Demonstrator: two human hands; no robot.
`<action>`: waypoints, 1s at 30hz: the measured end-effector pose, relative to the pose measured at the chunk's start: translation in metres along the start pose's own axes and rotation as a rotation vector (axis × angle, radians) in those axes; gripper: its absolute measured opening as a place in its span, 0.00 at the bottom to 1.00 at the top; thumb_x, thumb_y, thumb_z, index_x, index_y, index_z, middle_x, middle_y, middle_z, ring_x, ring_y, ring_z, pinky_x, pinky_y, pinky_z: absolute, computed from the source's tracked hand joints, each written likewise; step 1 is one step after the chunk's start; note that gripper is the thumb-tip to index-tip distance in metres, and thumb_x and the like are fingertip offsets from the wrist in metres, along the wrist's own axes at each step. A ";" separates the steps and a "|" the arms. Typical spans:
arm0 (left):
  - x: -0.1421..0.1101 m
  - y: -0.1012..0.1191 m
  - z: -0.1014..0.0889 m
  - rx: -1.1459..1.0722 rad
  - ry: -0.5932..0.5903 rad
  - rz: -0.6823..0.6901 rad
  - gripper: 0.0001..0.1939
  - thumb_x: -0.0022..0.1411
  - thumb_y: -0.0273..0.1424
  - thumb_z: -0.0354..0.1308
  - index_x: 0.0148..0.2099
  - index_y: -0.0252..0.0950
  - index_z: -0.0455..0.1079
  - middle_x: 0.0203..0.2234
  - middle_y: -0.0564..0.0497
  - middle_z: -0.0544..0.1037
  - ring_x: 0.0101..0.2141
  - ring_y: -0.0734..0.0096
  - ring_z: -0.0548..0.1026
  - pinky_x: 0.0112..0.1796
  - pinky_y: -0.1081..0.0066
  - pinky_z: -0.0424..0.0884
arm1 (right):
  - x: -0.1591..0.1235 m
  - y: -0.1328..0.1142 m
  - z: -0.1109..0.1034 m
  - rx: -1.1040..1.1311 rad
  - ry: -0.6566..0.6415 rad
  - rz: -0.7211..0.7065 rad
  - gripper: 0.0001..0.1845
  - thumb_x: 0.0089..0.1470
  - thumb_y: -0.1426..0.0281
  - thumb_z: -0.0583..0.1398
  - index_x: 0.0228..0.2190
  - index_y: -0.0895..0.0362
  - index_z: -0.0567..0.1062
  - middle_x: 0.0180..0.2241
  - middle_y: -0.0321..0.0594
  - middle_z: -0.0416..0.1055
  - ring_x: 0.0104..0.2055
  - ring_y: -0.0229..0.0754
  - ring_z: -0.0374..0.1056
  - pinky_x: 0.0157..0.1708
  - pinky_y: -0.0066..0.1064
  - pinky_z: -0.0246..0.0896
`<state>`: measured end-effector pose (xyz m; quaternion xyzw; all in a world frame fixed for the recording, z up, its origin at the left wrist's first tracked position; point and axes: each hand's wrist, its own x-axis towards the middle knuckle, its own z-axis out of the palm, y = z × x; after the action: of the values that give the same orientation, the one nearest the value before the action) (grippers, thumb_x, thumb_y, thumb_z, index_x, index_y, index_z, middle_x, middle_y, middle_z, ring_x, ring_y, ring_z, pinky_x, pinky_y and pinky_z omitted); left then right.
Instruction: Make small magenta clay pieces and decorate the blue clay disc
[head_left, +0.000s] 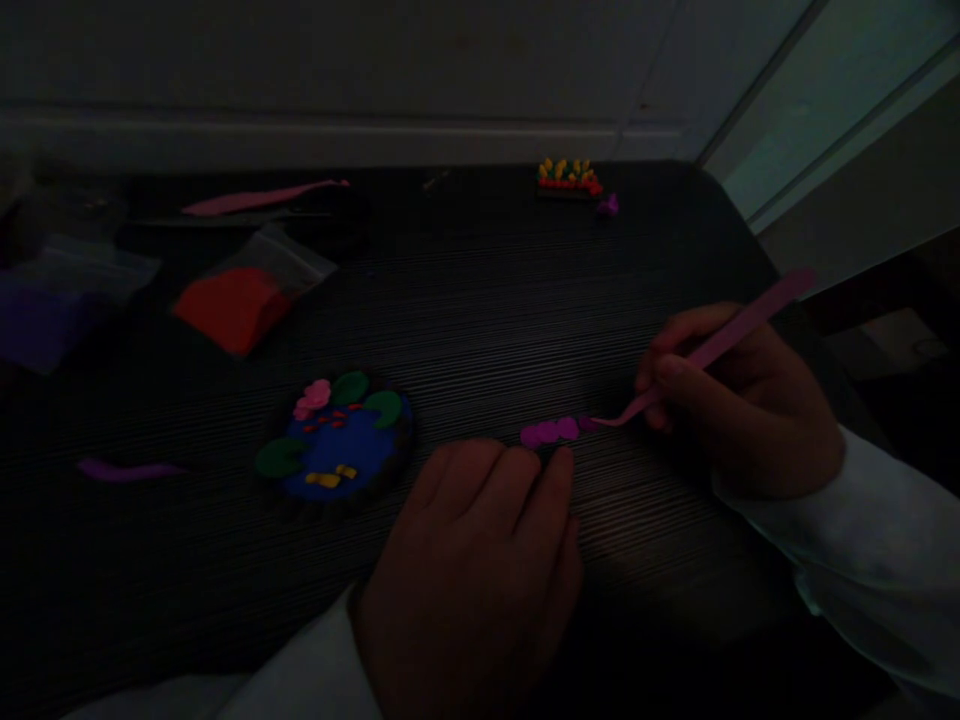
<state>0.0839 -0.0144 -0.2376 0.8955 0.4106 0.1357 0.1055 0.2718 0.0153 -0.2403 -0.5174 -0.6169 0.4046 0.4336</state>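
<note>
My right hand [735,410] is shut on a pink plastic clay-modelling tool [720,345], and its thin tip reaches the end of a small strip of magenta modelling clay [547,432] on the dark wood-grain table [480,300]. My left hand [469,560] rests flat on the table, its fingertips just below that strip and holding nothing. To the left lies a round clay picture [337,435] with a blue middle, green leaves, a pink flower and small red and yellow shapes.
Zip bags of red clay [236,305] and purple clay [45,320] lie at the left rear. A pink clay strip [262,198] sits at the back, a purple strip [127,470] at the left. A small multicoloured clay piece [568,178] stands near the far edge. The room is dim.
</note>
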 end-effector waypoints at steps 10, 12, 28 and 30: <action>-0.001 0.000 0.001 -0.023 -0.003 0.000 0.16 0.50 0.31 0.46 0.43 0.36 0.61 0.30 0.49 0.66 0.33 0.66 0.62 0.33 0.62 0.61 | 0.001 -0.002 0.001 0.123 0.058 0.010 0.08 0.45 0.71 0.53 0.32 0.54 0.62 0.23 0.31 0.63 0.17 0.29 0.58 0.14 0.22 0.53; -0.001 0.001 0.000 -0.031 -0.002 0.004 0.15 0.50 0.31 0.46 0.42 0.37 0.62 0.29 0.50 0.66 0.33 0.67 0.62 0.33 0.63 0.61 | 0.001 -0.002 0.002 0.129 0.083 0.009 0.08 0.44 0.72 0.53 0.32 0.53 0.62 0.23 0.31 0.63 0.17 0.29 0.58 0.15 0.22 0.53; -0.004 0.000 0.006 0.006 0.078 -0.023 0.12 0.49 0.31 0.47 0.38 0.39 0.65 0.25 0.51 0.67 0.29 0.69 0.63 0.31 0.63 0.61 | 0.007 0.008 -0.004 0.146 0.321 0.025 0.05 0.46 0.70 0.51 0.28 0.57 0.64 0.23 0.34 0.62 0.20 0.30 0.59 0.19 0.24 0.55; -0.006 -0.001 0.007 0.024 0.085 -0.037 0.12 0.49 0.31 0.48 0.38 0.39 0.64 0.24 0.52 0.67 0.28 0.70 0.63 0.31 0.63 0.61 | 0.008 0.010 -0.006 0.214 0.305 0.051 0.05 0.47 0.70 0.50 0.27 0.57 0.64 0.21 0.33 0.62 0.20 0.31 0.59 0.19 0.25 0.56</action>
<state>0.0821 -0.0192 -0.2457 0.8824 0.4327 0.1667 0.0798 0.2796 0.0251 -0.2472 -0.5390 -0.4842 0.3956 0.5643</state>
